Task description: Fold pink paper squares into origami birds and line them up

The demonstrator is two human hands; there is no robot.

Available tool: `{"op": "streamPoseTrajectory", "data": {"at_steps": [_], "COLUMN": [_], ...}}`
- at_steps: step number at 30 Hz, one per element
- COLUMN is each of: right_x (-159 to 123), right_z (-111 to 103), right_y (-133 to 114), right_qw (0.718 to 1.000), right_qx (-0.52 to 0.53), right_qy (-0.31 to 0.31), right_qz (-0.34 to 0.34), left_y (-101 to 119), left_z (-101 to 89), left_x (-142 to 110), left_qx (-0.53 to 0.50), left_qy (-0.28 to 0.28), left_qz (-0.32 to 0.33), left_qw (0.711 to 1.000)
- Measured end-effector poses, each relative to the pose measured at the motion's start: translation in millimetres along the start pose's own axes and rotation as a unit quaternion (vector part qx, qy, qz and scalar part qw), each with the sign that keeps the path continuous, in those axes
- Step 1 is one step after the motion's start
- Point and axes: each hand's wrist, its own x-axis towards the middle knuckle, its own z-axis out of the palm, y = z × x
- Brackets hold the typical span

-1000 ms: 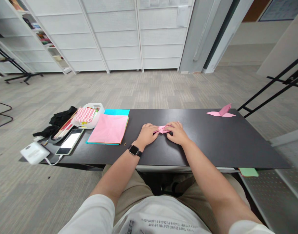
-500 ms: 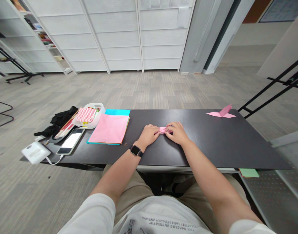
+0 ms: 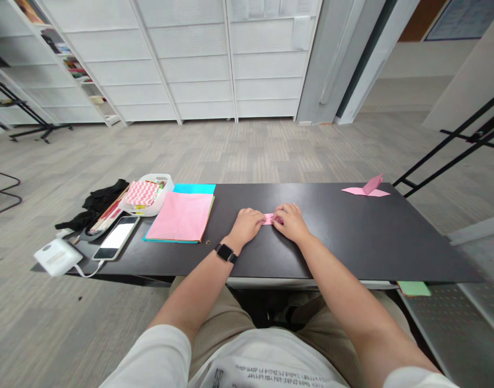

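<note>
1. The small piece of folded pink paper (image 3: 268, 219) is at the middle of the dark desk (image 3: 352, 237), between the two hands; a short pale strip of it shows, and its ends are hidden by fingers.
2. The left hand (image 3: 249, 222) grips the paper's left end, fingers bent and thumb close in; a black smartwatch (image 3: 225, 253) is on that wrist.
3. The right hand (image 3: 290, 221) is curled over the right end, thumb and fingertips pinching it.
4. Left of the hands lies a stack of coloured paper (image 3: 180, 216), pink on top, with a blue sheet (image 3: 195, 188) showing at its far edge. A small ring (image 3: 208, 242) lies just beside its near right corner.
5. Farther left, a white basket (image 3: 168, 180) holds a pink-and-white zigzag packet (image 3: 140, 192). Nearer are a phone (image 3: 116, 237) and, joined by a white cable (image 3: 88, 275), a white power bank (image 3: 56, 257). Black cloth (image 3: 106, 196) is bunched at the far left.
6. At the desk's far right sits a pink origami figure (image 3: 371, 186), one flap raised.
</note>
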Motion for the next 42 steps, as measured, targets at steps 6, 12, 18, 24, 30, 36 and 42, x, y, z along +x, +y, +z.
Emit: {"op": "streamPoseTrajectory", "data": {"at_steps": [6, 12, 18, 24, 30, 36, 42], "right_x": [0, 0, 1, -3, -6, -7, -7], "right_z": [0, 7, 5, -1, -6, -6, -7], "right_y": [-1, 1, 1, 7, 11, 13, 11], "right_qw": [1.000, 1.000, 1.000, 0.998, 0.996, 0.996, 0.999], "right_qx": [-0.012, -0.014, -0.013, -0.002, -0.005, 0.009, 0.026], "right_qy": [0.010, -0.001, -0.013, -0.033, -0.047, -0.046, -0.016], "right_qz": [-0.021, -0.010, 0.012, 0.053, 0.073, 0.070, 0.039], "left_y": [2, 6, 1, -8, -16, -12, -7], "left_z": [1.2, 3.6, 7.9, 8.6, 4.6, 2.5, 2.4], "left_x": [0, 0, 3, 1, -1, -4, -5], "left_qx": [0.016, 0.021, 0.008, -0.028, -0.054, -0.069, -0.047], "left_qy": [0.006, 0.021, 0.014, 0.005, -0.005, 0.005, 0.014], "left_qz": [0.007, -0.011, -0.021, -0.015, -0.025, 0.006, 0.014], "left_qw": [1.000, 0.999, 1.000, 0.999, 0.998, 0.998, 0.999]}}
